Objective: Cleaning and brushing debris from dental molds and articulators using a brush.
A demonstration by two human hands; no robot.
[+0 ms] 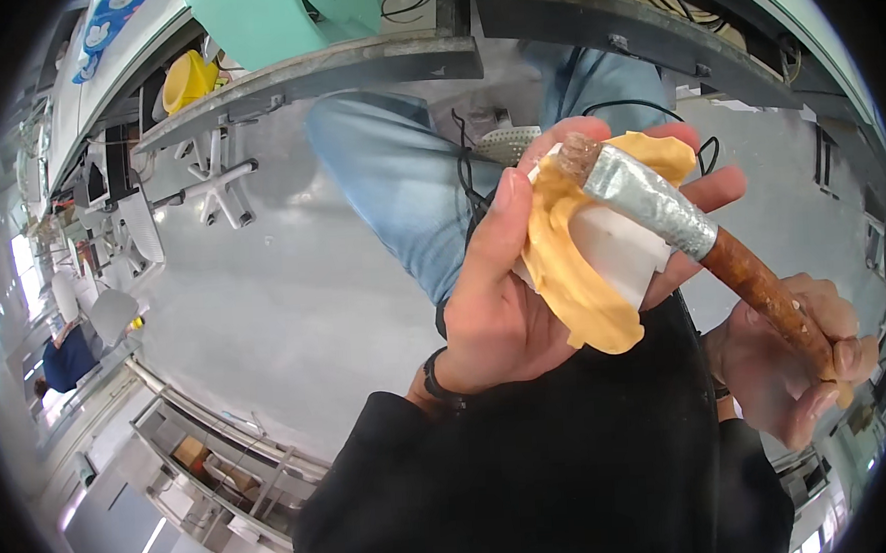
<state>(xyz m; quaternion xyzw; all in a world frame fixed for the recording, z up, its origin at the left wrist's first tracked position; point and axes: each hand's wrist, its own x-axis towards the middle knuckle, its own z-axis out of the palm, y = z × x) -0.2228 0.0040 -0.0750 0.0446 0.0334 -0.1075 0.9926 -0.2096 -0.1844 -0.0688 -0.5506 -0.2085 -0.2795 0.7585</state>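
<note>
The left hand [500, 319] is cradling the yellow-and-white mould [566, 242] before the black shirt [573, 460], fingers curling around it; a slack hold would be risking a drop. The brush [707, 245] is slanting over its upper edge, where hard pressing could be chipping it. The right hand [773, 354] is gripping the handle's end, inviting wobble.

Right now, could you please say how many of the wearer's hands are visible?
2: the left hand, holding the yellow-and-white piece, and the right hand, gripping the brush handle. The piece partly hides the left.
</note>
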